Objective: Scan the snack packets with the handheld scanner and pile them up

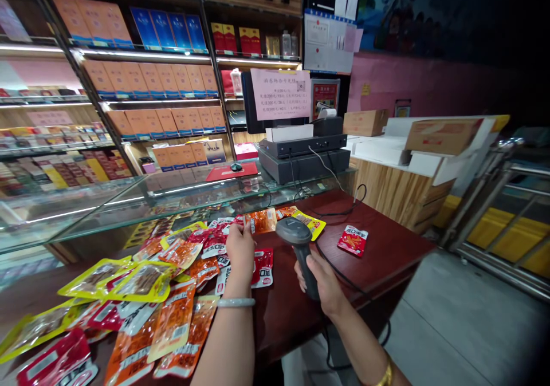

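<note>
My right hand point(323, 280) is wrapped round the grip of a dark grey handheld barcode scanner point(296, 231), its head raised over the tabletop. My left hand point(240, 247) reaches into the far side of a pile of snack packets, fingers pinched at a red-and-white snack packet point(223, 224); the fingertips are partly hidden. Yellow-edged packets point(144, 281) and orange packets point(172, 319) lie heaped left of my left forearm. Beside that wrist is another red-and-white packet point(262, 267). To the right of the scanner, a single red packet point(353, 240) lies apart.
The dark red table point(387, 248) meets a glass display counter point(129, 203). Behind stand a monitor with a paper sign point(281, 95) and a black cash drawer point(301, 162). A black cable point(344, 271) runs from the scanner. Boxes point(442, 136) and a metal railing point(498, 203) are at right.
</note>
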Demonstrator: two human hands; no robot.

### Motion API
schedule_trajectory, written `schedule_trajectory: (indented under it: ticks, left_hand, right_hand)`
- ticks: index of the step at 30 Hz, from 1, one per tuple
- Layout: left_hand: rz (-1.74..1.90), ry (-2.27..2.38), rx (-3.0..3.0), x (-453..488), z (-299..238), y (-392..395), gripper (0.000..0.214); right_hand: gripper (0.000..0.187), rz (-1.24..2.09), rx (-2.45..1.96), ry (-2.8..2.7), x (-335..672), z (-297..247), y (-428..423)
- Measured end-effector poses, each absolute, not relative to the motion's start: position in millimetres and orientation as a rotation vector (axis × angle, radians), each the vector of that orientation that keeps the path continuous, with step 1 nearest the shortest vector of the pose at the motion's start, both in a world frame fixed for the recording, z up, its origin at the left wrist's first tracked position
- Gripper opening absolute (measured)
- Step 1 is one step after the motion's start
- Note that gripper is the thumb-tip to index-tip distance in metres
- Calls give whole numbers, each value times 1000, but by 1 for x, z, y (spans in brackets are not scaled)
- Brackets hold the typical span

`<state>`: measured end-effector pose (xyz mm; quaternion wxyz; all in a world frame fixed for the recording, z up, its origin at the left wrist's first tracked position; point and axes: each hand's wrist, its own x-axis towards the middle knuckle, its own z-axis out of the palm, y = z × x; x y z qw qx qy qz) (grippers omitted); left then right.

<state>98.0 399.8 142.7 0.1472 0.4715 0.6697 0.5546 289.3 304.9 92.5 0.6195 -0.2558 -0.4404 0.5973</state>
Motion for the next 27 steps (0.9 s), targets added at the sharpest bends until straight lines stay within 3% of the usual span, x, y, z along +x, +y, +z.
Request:
schedule_trajectory:
  ticks: [4, 8, 12, 15, 19, 24, 27]
  left_hand:
    - [1509, 1468, 1162, 116, 135, 407, 20]
    - [1332, 982, 1310, 131, 127, 412, 50]
    - [1147, 1538, 1792, 114, 131, 406, 53]
    - [617, 2113, 2022, 98, 139, 395, 50]
    - [169, 2283, 2041, 96, 147, 386, 56]
    - [110, 2206, 2066, 99, 147, 391, 38]
    - [455, 2243, 1900, 98, 145, 396, 33]
  right_hand:
    - [45, 1384, -588, -1019, 289, 94, 304]
    - [45, 1391, -594, -1017, 290, 95, 303]
    - [46, 1392, -596, -1017, 290, 96, 304]
    - [47, 1397, -600, -1016, 290, 97, 304]
    - [47, 1413, -599, -1018, 291, 98, 303]
    - [45, 1414, -592, -1020, 292, 97, 302]
    - [44, 1412, -585, -1019, 292, 96, 302]
